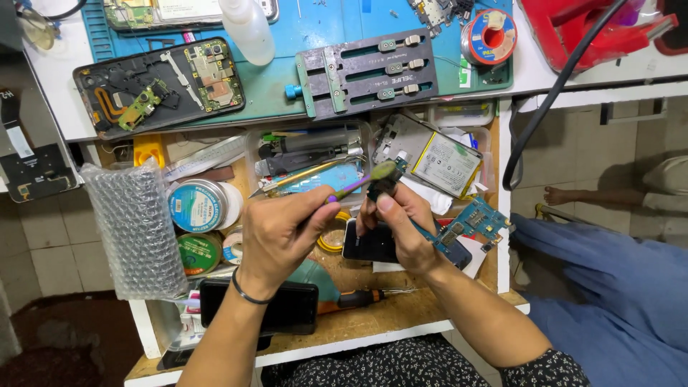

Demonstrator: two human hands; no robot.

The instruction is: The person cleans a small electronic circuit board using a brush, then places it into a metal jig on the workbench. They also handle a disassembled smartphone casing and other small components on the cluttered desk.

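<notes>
Nearest the person, a black phone (259,307) lies on the near edge of the open wooden drawer (401,308), with an orange-handled screwdriver (358,299) just to its right. Above these, the left hand (276,236) is closed around the purple handle of a small brush (358,185), whose greenish bristle head reaches right to meet the part held by the other hand. The right hand (401,226) pinches a small dark component (380,188) between thumb and fingertips, and a blue circuit board (466,226) sticks out to the right from under its palm; whether the two are one piece cannot be told. Another dark phone (369,244) lies under the right hand. To the left stand rolls of tape (199,208) and a sheet of bubble wrap (132,229). Farther off, a clear tray of tools (308,150) and a phone battery (444,165) fill the far part of the drawer. On the blue mat (287,79) beyond lie an opened phone (158,86), a metal holding jig (369,72), a white bottle (247,29) and a solder spool (491,36). The grip on the component looks slight, so firm brushing could flick it down into the cluttered drawer, where it would be hard to find; pressing too hard could also bend the thin board.
</notes>
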